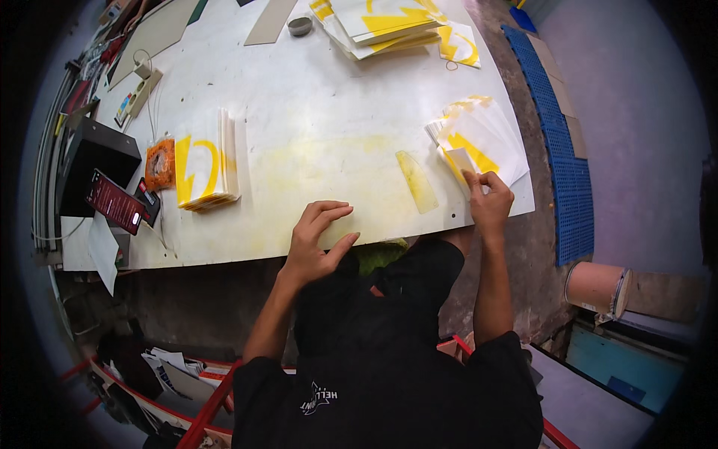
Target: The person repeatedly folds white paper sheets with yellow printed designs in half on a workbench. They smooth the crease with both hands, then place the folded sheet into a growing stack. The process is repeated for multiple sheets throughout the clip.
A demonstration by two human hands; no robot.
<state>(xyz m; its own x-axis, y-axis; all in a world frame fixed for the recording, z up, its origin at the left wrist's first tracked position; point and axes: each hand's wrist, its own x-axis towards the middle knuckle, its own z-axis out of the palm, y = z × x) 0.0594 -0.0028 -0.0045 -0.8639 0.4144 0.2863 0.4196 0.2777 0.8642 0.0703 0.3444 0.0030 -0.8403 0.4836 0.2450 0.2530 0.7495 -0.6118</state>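
Nearest: the person's black shirt (396, 367), front and sleeves filling the near middle. Beyond it, the white table (299, 150), its near edge running left to right, yellow smears on the top.

Right hand (490, 198) at the near side of the fanned pile (493, 146) of white-and-yellow pieces, right end of table. Thumb and forefinger pinch what looks like one piece's near-left corner, slightly lifted. Whether one layer or two is caught: cannot tell.

Left hand (318, 236) over the near edge, middle; fingers loosely together and curved, thumb held apart, nothing visible in it. Contact with the tabletop: cannot tell.

Between hands and pile, a yellowed, translucent flat strip (416, 183) lies loose, just left of the pile. Far left of the left hand, a neater stack (206, 161) of similar pieces, beside an orange packet (159, 163).

Handling, my judgement: pieces look thin and overlap closely, so neighbours may drag. Best to rub the corner between thumb and finger to part layers, peel at a low angle, keep the grip light against creasing. Left hand well placed to take the opposite edge; bare fingers should avoid the smears.
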